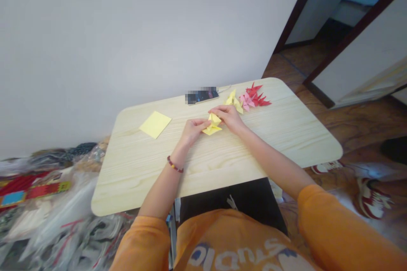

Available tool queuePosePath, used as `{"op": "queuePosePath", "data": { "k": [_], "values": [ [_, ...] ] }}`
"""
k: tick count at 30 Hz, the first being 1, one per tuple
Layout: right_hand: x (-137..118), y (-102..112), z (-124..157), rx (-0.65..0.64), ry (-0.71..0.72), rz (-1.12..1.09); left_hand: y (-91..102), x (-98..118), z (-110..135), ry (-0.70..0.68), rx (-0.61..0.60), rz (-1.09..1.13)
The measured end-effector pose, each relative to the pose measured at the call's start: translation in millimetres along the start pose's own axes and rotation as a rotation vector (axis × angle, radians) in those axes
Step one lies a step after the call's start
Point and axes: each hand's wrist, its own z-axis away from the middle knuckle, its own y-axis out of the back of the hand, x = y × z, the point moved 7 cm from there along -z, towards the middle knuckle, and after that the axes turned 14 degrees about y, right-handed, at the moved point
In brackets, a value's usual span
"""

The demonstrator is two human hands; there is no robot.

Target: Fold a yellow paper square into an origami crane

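Pinching the folded yellow paper (pixel 214 120) at its left side with the left hand (pixel 191 130), thumb and fingers pressed together on the edge. Gripping the far and right side of the same piece with the right hand (pixel 230 117), fingertips closed on the paper; probably sharing the hold to stop the thin layers from springing open. Positioning the piece between both hands, low over the tabletop (pixel 136 173); failing to establish from this angle any contact with the surface beneath. Turning both hands inward, apparently for even control of opposite sides. Finding a flat yellow sheet (pixel 155 124) lying to the left of the left hand, well apart, seemingly set there within reach yet clear of the fingers. Noting a phone (pixel 202 95) lying beyond the hands, close to the wall (pixel 127 29), perhaps placed there for viewing without crowding the working space. Observing yellow folded shapes (pixel 234 102), a pink folded shape (pixel 246 101) and red folded shapes (pixel 253 90) clustering beyond and to the right of the right hand, likely grouped there to spare the points from the right forearm (pixel 270 150).
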Motion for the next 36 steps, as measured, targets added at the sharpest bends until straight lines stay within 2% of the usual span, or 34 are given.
{"op": "queuePosePath", "data": {
  "k": [8, 16, 24, 32, 36],
  "values": [
    [0.9, 0.4, -0.3, -0.029, 0.019, 0.055, 2.0, 1.8, 2.6, -0.020, 0.071, -0.059],
    [-2.6, 0.4, -0.7, 0.001, 0.045, 0.056, 4.6, -1.6, -1.5, 0.004, 0.081, -0.020],
    [1.1, -2.0, 2.5, -0.005, -0.048, 0.062, 5.6, -1.3, -1.7, -0.002, 0.086, -0.026],
    [3.8, 1.4, -0.9, 0.004, -0.004, 0.047, 2.4, 2.3, 1.6, -0.004, 0.087, -0.047],
    [2.4, 2.4, -1.0, 0.027, -0.030, 0.032, 2.3, 2.2, 1.7, -0.005, 0.085, -0.058]
  ]
}}
